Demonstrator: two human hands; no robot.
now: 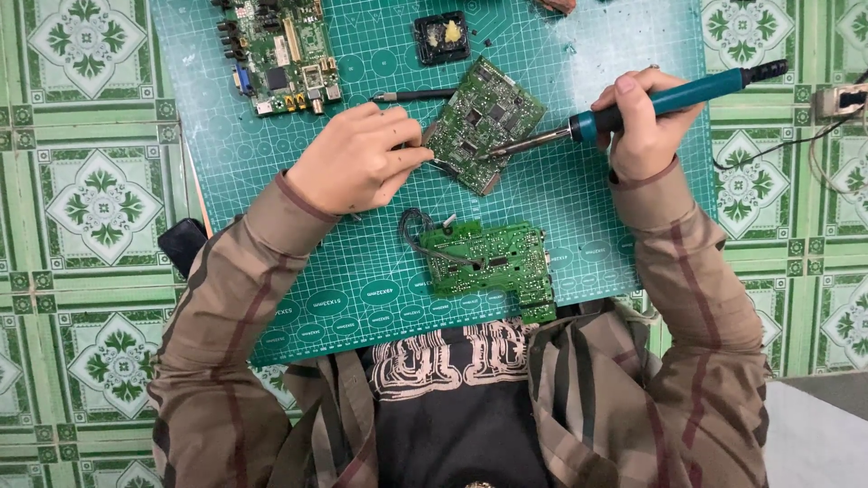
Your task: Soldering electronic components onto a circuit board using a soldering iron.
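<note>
The step in hand looks like soldering on the small green circuit board (484, 122) that sits tilted in the middle of the green cutting mat with grid lines (579, 208). The left hand (354, 158) pinches the board's near-left edge with closed fingers to keep it still. The right hand (644, 126) is clenched around the soldering iron with the teal handle (633, 104), and its metal tip rests on the board's lower right part. I think the tip touches a solder spot, but that is too small to see well.

The next move calls for a steady left hand and a light, careful tip on just one spot.

Just below the tilted board lies a second green circuit board with grey wires (488, 262). Up and to the left of it sits a bigger green board with many plugs (280, 54). Straight above it is a small black square tin with yellow paste (441, 38). A thin black tool (416, 95) lies beside the left hand, close to the board. The black cord (768, 154) trails off to the right, clear of the board.
</note>
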